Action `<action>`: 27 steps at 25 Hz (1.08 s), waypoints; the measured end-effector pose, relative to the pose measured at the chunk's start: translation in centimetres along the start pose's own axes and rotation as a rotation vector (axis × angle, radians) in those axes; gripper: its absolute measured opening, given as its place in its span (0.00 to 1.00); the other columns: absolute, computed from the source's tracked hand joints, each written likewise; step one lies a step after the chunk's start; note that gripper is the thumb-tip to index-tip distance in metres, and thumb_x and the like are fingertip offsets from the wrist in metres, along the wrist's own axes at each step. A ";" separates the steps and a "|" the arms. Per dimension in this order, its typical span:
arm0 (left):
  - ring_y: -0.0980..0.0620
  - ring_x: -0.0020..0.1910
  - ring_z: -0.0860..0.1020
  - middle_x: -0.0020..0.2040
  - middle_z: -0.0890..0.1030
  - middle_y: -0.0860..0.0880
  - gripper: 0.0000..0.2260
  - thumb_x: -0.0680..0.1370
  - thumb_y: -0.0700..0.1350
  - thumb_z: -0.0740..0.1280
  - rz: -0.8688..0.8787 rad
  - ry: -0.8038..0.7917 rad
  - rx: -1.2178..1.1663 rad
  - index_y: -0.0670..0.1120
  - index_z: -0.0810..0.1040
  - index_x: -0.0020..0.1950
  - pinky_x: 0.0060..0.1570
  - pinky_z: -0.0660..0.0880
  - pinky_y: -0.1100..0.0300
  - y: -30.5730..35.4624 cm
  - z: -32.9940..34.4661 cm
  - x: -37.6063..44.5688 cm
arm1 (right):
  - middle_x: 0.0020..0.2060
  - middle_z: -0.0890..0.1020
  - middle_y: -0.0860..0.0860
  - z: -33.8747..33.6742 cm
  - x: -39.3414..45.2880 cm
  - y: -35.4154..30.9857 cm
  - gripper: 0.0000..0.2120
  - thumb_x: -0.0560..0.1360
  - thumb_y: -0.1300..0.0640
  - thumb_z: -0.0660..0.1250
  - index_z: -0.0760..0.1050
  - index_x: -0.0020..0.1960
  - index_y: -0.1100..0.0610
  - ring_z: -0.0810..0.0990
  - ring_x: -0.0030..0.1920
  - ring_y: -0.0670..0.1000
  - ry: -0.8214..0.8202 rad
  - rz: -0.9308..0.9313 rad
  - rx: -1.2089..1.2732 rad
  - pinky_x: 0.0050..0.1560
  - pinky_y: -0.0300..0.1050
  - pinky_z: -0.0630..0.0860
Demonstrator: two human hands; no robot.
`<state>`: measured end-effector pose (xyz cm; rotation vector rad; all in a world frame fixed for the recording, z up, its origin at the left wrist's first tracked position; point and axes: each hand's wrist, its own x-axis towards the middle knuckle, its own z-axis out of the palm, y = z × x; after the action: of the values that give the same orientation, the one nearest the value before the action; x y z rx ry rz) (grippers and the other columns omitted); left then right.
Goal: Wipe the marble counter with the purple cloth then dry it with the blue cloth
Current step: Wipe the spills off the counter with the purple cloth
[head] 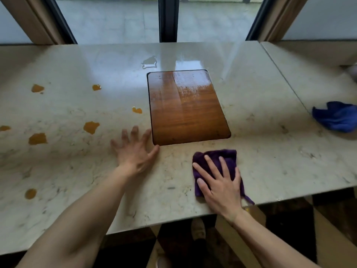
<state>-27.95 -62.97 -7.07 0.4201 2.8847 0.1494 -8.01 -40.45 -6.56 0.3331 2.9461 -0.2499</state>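
The right hand (220, 187) lies flat on the purple cloth (216, 169), its fingers straight and spread, pressing the cloth against the marble counter (270, 151) in the lower right of the frame. The cloth is bunched under the palm, with its upper edge showing beyond the fingertips and a thin corner trailing off near the counter's front edge.

The left hand (135, 151) sits to the left of it, near the frame's centre, palm down on the bare marble with all fingers splayed wide. It holds nothing; its thumb tip reaches the lower left corner of the wooden inset panel (185, 107). The hand looks slightly blurred.

The panel is a glossy brown rectangle with rounded corners set flush into the stone, just above both hands. Beyond its top edge, a small puddle of clear liquid (149, 62) lies on the marble.

Across the left half of the frame, 7 orange spills (91, 127) dot the counter, well apart from the purple cloth. The largest ones sit left of the left hand, and 1 lies near the front edge at lower left.

The blue cloth (337, 116) rests crumpled at the right edge of the frame, beside a seam in the stone, well apart from both hands.

Along the top of the frame stands a window with dark frames (168, 18).
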 end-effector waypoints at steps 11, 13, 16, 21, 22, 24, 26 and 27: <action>0.39 0.79 0.47 0.80 0.47 0.50 0.37 0.73 0.76 0.48 0.071 0.007 0.035 0.62 0.47 0.78 0.70 0.51 0.26 -1.1 -0.1 0.3 | 0.79 0.60 0.48 2.9 -3.5 -7.2 0.25 0.81 0.39 0.49 0.57 0.78 0.36 0.58 0.77 0.63 0.060 -0.024 -0.062 0.65 0.81 0.55; 0.39 0.78 0.50 0.79 0.49 0.49 0.39 0.71 0.77 0.48 0.089 0.055 0.063 0.62 0.48 0.78 0.68 0.57 0.27 -1.8 -0.5 1.7 | 0.79 0.60 0.46 2.6 0.2 -7.6 0.25 0.81 0.39 0.49 0.56 0.78 0.35 0.57 0.78 0.62 0.035 -0.017 -0.051 0.65 0.81 0.54; 0.38 0.77 0.52 0.78 0.49 0.49 0.40 0.70 0.78 0.48 0.030 0.097 0.081 0.61 0.48 0.77 0.68 0.59 0.30 -3.2 -1.4 5.1 | 0.80 0.52 0.43 1.3 6.9 -8.1 0.24 0.81 0.37 0.42 0.47 0.77 0.31 0.47 0.80 0.60 0.031 0.018 -0.033 0.67 0.81 0.47; 0.36 0.72 0.63 0.76 0.63 0.44 0.37 0.72 0.73 0.48 -0.005 0.260 0.073 0.55 0.62 0.76 0.62 0.68 0.33 -6.5 -3.2 12.7 | 0.81 0.43 0.44 -1.2 19.7 -7.4 0.24 0.80 0.37 0.33 0.39 0.76 0.31 0.39 0.79 0.60 0.038 0.079 -0.014 0.67 0.81 0.42; 0.36 0.73 0.64 0.76 0.65 0.43 0.35 0.73 0.70 0.50 0.021 0.263 0.042 0.54 0.65 0.76 0.63 0.67 0.32 -7.0 -3.5 14.4 | 0.81 0.47 0.45 -1.5 22.3 -7.1 0.25 0.80 0.37 0.35 0.43 0.77 0.31 0.43 0.79 0.61 0.095 0.081 -0.020 0.67 0.82 0.45; 0.39 0.76 0.61 0.77 0.64 0.44 0.31 0.77 0.66 0.54 0.080 0.239 0.013 0.53 0.65 0.76 0.68 0.64 0.34 -7.5 -4.1 17.8 | 0.81 0.52 0.46 -2.7 27.3 -6.7 0.25 0.80 0.37 0.39 0.49 0.77 0.32 0.48 0.79 0.62 0.141 0.084 -0.037 0.66 0.82 0.48; 0.42 0.78 0.58 0.79 0.61 0.46 0.27 0.80 0.62 0.56 0.135 0.196 0.030 0.54 0.62 0.77 0.73 0.60 0.38 -7.3 -4.6 21.7 | 0.81 0.48 0.44 -3.9 32.9 -6.0 0.24 0.82 0.38 0.39 0.45 0.77 0.31 0.44 0.80 0.61 0.089 0.090 -0.010 0.67 0.82 0.45; 0.43 0.78 0.58 0.79 0.60 0.46 0.25 0.81 0.61 0.55 0.152 0.182 0.032 0.54 0.62 0.76 0.74 0.59 0.40 -7.2 -4.7 23.4 | 0.81 0.45 0.43 -4.5 35.5 -5.6 0.23 0.82 0.37 0.39 0.43 0.77 0.31 0.41 0.80 0.60 0.058 0.108 0.008 0.68 0.81 0.43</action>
<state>-52.80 -63.29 -8.19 0.6649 3.0345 0.1747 -44.14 -37.65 -7.85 0.5070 2.9726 -0.2423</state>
